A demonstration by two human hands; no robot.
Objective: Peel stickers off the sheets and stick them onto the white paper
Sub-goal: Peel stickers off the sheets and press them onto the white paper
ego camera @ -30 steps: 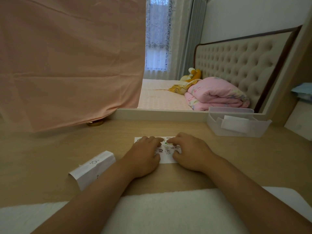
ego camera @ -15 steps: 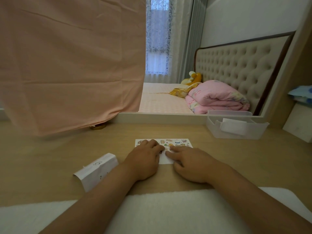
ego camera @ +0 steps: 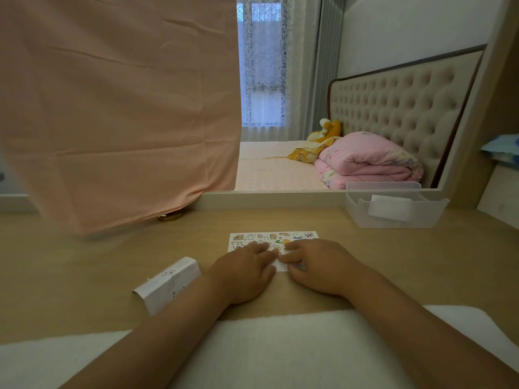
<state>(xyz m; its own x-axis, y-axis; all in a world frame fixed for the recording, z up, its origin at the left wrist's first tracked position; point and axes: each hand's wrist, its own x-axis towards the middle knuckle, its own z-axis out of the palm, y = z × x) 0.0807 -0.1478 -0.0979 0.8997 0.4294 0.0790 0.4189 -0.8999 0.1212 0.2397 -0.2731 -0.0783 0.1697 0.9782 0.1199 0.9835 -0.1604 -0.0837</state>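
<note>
The sticker sheet point(ego camera: 273, 238) is laid flat near the middle of the desk point(ego camera: 84, 276), with its far row of stickers left uncovered. The left hand point(ego camera: 244, 272) is rested on the sheet's near left part, fingers laid on it, apparently so that sliding is prevented. The right hand point(ego camera: 317, 266) is set on the near right part with its fingertips curled down, probably to lift a sticker's edge; whether anything is pinched cannot be told. The white paper point(ego camera: 168, 282), folded, is kept toward the desk's left edge, within reach for sticking.
</note>
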